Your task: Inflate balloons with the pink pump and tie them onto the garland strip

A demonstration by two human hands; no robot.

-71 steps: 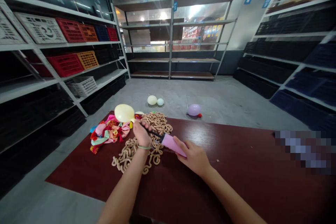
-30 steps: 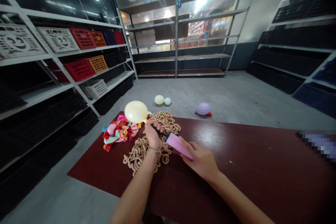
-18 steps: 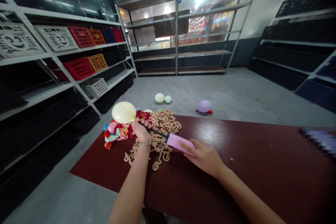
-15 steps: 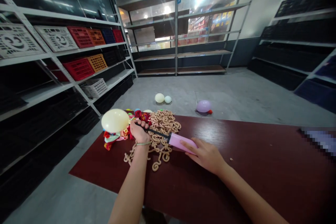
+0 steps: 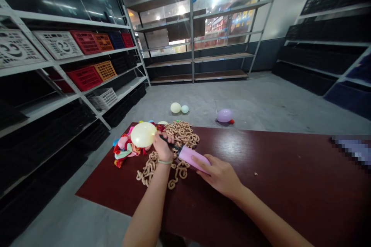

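Pink hand pump [image 5: 193, 159] held under right grip [image 5: 217, 175], fingers closed over barrel. Left grip [image 5: 163, 146] clamped on black nozzle [image 5: 169, 142]; cream balloon [image 5: 143, 134] on it, swung right since prior frame, now touching that hand. Tan curled balloons [image 5: 181, 133] and coloured deflated balloons [image 5: 126, 149] lie on bench [image 5: 261, 200]. Lilac balloon [image 5: 224, 115] on floor [image 5: 261, 96] beyond.

A round, pale yellow balloon [image 5: 143, 134] sat inflated on the black nozzle [image 5: 169, 143] of a pink hand pump [image 5: 193, 159], gripped there by the left hand [image 5: 163, 147]; the right hand [image 5: 217, 175] held the pump's barrel.
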